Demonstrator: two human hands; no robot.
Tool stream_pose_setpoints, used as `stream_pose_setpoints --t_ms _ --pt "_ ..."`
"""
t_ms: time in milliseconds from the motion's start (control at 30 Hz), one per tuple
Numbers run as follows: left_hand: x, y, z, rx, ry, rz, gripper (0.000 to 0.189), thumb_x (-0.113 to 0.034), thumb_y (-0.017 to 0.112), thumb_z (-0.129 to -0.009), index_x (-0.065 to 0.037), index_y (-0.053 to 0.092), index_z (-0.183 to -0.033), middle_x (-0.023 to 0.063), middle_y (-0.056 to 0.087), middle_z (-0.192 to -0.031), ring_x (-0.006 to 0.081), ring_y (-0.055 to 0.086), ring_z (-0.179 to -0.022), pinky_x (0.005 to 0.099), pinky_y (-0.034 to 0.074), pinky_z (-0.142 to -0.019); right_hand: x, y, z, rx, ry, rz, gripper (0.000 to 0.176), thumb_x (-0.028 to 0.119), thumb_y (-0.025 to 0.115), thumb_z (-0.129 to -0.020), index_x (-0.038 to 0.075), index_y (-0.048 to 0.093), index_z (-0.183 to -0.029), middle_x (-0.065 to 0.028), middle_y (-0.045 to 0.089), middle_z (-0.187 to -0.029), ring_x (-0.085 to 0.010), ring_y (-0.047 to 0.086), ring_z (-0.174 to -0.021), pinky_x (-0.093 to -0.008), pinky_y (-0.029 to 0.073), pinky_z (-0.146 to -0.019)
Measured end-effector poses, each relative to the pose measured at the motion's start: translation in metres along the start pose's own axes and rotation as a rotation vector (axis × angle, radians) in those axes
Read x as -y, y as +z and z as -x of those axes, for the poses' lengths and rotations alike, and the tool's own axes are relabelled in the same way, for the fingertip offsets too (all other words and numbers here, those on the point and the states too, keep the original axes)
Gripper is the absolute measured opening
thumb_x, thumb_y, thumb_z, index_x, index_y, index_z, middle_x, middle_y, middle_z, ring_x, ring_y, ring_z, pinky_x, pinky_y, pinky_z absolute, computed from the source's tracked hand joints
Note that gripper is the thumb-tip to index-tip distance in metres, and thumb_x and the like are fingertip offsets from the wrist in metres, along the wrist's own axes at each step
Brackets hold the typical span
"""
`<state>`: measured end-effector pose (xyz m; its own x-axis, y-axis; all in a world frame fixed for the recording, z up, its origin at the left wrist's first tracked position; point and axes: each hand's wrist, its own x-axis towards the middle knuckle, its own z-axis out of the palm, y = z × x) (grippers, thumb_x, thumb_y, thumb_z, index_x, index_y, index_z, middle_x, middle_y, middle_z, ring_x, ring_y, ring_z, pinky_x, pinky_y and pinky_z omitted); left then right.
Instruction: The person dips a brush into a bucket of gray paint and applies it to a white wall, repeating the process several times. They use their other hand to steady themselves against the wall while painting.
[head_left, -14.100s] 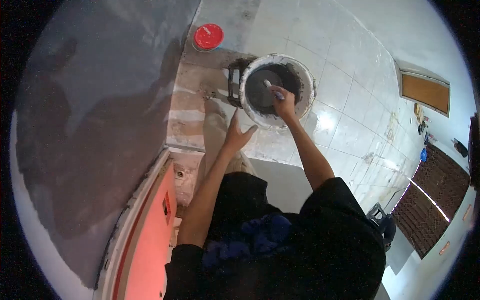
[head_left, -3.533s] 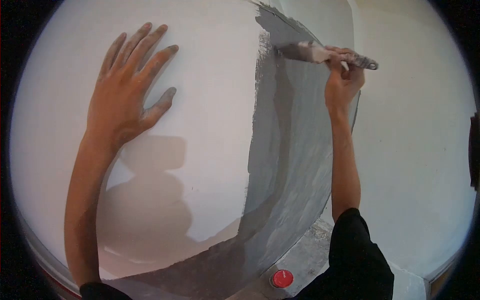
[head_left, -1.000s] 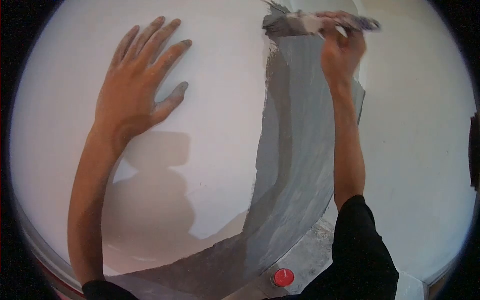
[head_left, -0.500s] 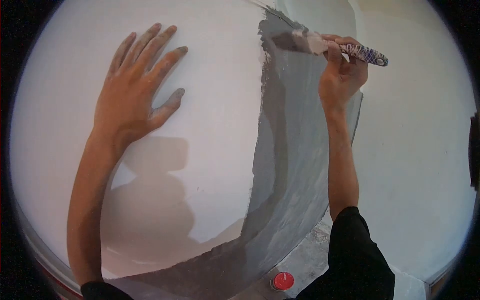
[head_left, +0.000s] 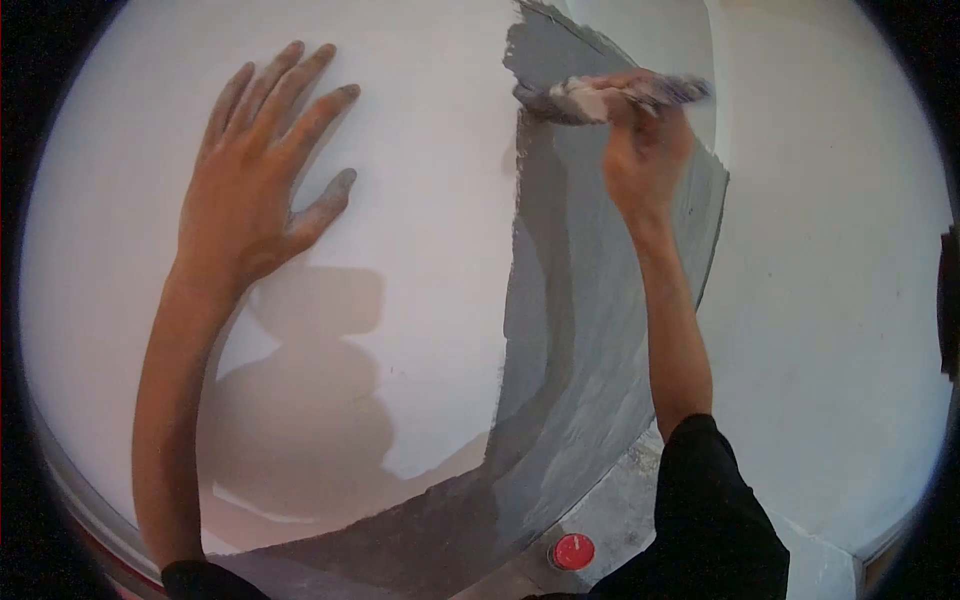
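— Why was the left hand [head_left: 255, 190] flat on the wall [head_left: 430, 200]?

— As a brace, I'd say: fingers spread, holding nothing, well left of the grey coat [head_left: 590, 300]. The right hand [head_left: 640, 150] was clamped round the brush [head_left: 580, 100], bristles laid sideways on the coat's left edge, near its top.

— Any change from half a second earlier?

— The right hand had slid left, and the handle was blurred. The left hand had barely shifted.

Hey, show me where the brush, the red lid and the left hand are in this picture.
brush [head_left: 585, 100], head view, on the pale part behind the bristles.
red lid [head_left: 572, 551], head view, on the middle of its top.
left hand [head_left: 240, 205], head view, on the back of the hand.
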<state>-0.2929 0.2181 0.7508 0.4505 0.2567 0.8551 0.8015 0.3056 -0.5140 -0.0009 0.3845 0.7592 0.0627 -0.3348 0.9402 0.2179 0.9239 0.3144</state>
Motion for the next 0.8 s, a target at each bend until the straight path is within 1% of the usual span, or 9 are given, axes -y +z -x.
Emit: stream_pose_setpoints --t_ms 133,233,333,433,467,567,600,733,800 --pt "0.004 0.000 -0.002 -0.012 0.013 -0.017 0.067 -0.025 0.071 -0.079 -0.030 0.045 -0.140 -0.0013 0.033 -0.155 0.0215 0.027 -0.145 0.0461 0.019 -0.123 0.002 -0.007 -0.005 -0.187 -0.150 -0.200 0.009 -0.004 0.054 -0.095 0.000 0.052 -0.103 -0.0111 0.067 -0.096 -0.0193 0.068 -0.092 -0.0306 0.057 -0.077" --pt "0.002 0.001 0.000 -0.013 -0.002 -0.014 0.066 -0.025 0.071 -0.079 -0.030 0.046 -0.140 -0.0019 0.034 -0.155 0.0216 0.027 -0.145 0.0458 0.019 -0.123 0.002 0.001 -0.008 0.006 0.003 0.120 0.009 -0.003 0.057 -0.095 0.001 0.053 -0.102 -0.0097 0.067 -0.095 -0.0175 0.068 -0.087 -0.0270 0.055 -0.074" --pt "0.004 -0.002 -0.002 -0.012 0.009 -0.022 0.065 -0.024 0.070 -0.080 -0.030 0.046 -0.140 -0.0020 0.034 -0.155 0.0219 0.027 -0.145 0.0455 0.020 -0.123 0.002 0.004 -0.027 -0.195 -0.273 -0.123 0.009 -0.001 0.060 -0.095 0.001 0.054 -0.101 -0.0080 0.066 -0.094 -0.0134 0.065 -0.083 -0.0229 0.051 -0.070" --pt "0.002 -0.002 -0.001 -0.016 0.025 -0.009 0.065 -0.025 0.071 -0.080 -0.029 0.047 -0.139 -0.0017 0.034 -0.155 0.0220 0.028 -0.145 0.0456 0.020 -0.123 0.003 0.019 -0.029 -0.100 -0.035 -0.108 0.008 -0.001 0.060 -0.095 0.001 0.054 -0.101 -0.0059 0.066 -0.094 -0.0116 0.063 -0.084 -0.0216 0.050 -0.071" --pt "0.005 -0.002 -0.001 -0.029 0.026 -0.013 0.065 -0.025 0.071 -0.079 -0.030 0.046 -0.139 -0.0016 0.034 -0.155 0.0220 0.028 -0.145 0.0457 0.020 -0.123 -0.008 0.001 -0.027 -0.051 -0.060 0.173 0.008 0.000 0.059 -0.095 0.002 0.055 -0.101 -0.0046 0.066 -0.095 -0.0127 0.063 -0.087 -0.0234 0.051 -0.075" --pt "0.005 -0.003 0.000 -0.008 0.018 -0.012 0.065 -0.025 0.071 -0.080 -0.030 0.046 -0.139 -0.0013 0.033 -0.155 0.0217 0.028 -0.145 0.0461 0.020 -0.123 -0.001 -0.005 -0.006 -0.269 -0.244 -0.156 0.010 0.000 0.061 -0.092 0.003 0.061 -0.102 -0.0100 0.070 -0.094 -0.0153 0.069 -0.082 -0.0260 0.054 -0.069" --pt "0.005 -0.001 0.001 -0.019 0.013 -0.017 0.065 -0.025 0.071 -0.080 -0.030 0.046 -0.139 -0.0013 0.033 -0.156 0.0215 0.028 -0.145 0.0461 0.020 -0.123 0.005 -0.010 0.008 -0.072 -0.154 0.160 0.011 -0.002 0.060 -0.093 0.002 0.060 -0.103 -0.0092 0.070 -0.095 -0.0177 0.070 -0.090 -0.0291 0.057 -0.075" --pt "0.007 0.003 0.000 -0.034 0.010 -0.034 0.065 -0.024 0.072 -0.080 -0.030 0.047 -0.139 -0.0016 0.033 -0.156 0.0210 0.028 -0.145 0.0458 0.021 -0.122 0.001 -0.008 0.007 -0.178 -0.097 -0.236 0.018 -0.007 0.060 -0.089 0.003 0.060 -0.103 -0.0093 0.071 -0.096 -0.0177 0.071 -0.090 -0.0258 0.057 -0.071" --pt "0.005 0.005 0.002 -0.024 0.009 -0.037 0.065 -0.024 0.072 -0.080 -0.031 0.047 -0.140 -0.0019 0.033 -0.156 0.0209 0.028 -0.145 0.0455 0.021 -0.123 0.001 -0.007 -0.006 -0.145 -0.201 -0.073 0.013 -0.003 0.059 -0.092 0.002 0.055 -0.103 -0.0106 0.069 -0.098 -0.0191 0.068 -0.095 -0.0287 0.056 -0.077"
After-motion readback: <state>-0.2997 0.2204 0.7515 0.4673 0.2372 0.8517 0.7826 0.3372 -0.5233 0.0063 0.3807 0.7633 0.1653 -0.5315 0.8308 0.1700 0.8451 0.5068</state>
